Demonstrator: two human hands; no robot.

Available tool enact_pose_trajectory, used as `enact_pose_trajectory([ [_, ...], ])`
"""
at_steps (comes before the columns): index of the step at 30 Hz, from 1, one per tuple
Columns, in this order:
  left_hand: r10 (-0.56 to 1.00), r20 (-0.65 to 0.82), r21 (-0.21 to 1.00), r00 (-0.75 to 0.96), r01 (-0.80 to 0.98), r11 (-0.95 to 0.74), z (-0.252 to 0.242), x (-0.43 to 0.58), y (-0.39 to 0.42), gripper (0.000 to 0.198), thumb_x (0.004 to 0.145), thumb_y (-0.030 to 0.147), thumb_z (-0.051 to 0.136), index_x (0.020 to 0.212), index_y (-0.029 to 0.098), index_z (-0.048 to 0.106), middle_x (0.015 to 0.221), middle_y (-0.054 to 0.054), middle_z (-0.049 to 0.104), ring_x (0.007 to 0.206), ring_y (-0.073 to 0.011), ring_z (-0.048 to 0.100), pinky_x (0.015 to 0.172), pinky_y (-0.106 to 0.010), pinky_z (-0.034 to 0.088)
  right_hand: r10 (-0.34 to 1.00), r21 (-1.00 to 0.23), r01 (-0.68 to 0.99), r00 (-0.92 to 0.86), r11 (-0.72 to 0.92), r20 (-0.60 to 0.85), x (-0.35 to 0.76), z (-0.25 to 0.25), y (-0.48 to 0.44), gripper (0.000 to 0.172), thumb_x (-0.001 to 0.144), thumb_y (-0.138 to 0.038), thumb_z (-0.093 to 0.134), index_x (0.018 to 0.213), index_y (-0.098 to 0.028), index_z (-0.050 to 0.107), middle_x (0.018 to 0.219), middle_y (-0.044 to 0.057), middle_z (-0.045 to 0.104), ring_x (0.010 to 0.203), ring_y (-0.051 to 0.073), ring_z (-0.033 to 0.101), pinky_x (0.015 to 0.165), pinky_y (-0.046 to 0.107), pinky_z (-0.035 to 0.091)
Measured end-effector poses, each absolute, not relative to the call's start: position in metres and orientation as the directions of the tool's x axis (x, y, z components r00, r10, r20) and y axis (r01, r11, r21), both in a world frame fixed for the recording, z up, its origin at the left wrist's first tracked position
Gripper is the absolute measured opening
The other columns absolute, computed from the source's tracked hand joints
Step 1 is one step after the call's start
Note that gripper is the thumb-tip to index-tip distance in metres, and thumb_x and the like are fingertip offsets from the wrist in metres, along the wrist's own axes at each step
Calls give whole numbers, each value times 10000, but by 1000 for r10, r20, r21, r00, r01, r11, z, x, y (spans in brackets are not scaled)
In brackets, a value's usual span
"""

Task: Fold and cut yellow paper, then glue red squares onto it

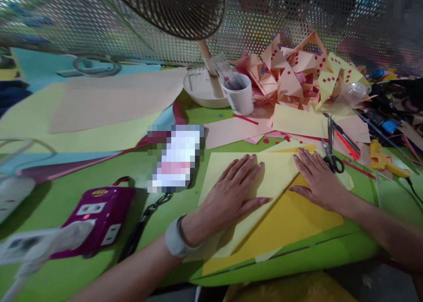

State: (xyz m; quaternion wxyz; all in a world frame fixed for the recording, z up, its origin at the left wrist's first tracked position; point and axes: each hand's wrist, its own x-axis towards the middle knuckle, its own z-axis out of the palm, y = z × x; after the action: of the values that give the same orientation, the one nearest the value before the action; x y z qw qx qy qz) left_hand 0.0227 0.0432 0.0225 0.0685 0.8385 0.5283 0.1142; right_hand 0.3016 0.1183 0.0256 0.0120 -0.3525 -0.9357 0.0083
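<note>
— Green tabletop (99,231) is filling my feed, with a perforated metal screen (82,24) running behind it. What are you getting on the hands?

— I'm watching both of them lying flat, fingers stretched out, gripping nothing. The left hand (231,194) is pressing down on the pale yellow sheet (277,172). The right hand (317,178) is resting at that sheet's far right corner, thumb on its slanted edge.

— Where is the sheet sitting?

— It's lying near the table's front edge, overlapping a deeper yellow sheet (297,218). Its long axis is running from the near edge away toward the fan base (201,88), leaning a touch right. The slanted edge is cutting from near-left up to far-right, pointing at the right hand.

— Anything crowding it?

— Scissors (330,147) are lying just beside the right fingertips, handles toward me. I'm seeing a yellow glue gun (383,161) sitting further right and a white cup (241,95) standing beyond. A heap of folded paper pieces (297,72) with red squares is lying behind. A purple power strip (95,214) is sitting well off to the left.
</note>
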Motion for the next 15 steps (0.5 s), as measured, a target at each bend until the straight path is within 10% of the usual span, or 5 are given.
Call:
enact_pose_trajectory([
  [15, 892, 138, 170, 431, 877, -450, 17, 20, 43, 808, 934, 696, 359, 1505, 125, 352, 1572, -185, 376, 1488, -339, 263, 1195, -529, 298, 663, 2, 664, -748, 748, 19, 298, 28, 117, 821, 976, -643, 264, 1509, -26, 355, 1584, 217, 290, 1494, 333, 252, 1205, 552, 262],
])
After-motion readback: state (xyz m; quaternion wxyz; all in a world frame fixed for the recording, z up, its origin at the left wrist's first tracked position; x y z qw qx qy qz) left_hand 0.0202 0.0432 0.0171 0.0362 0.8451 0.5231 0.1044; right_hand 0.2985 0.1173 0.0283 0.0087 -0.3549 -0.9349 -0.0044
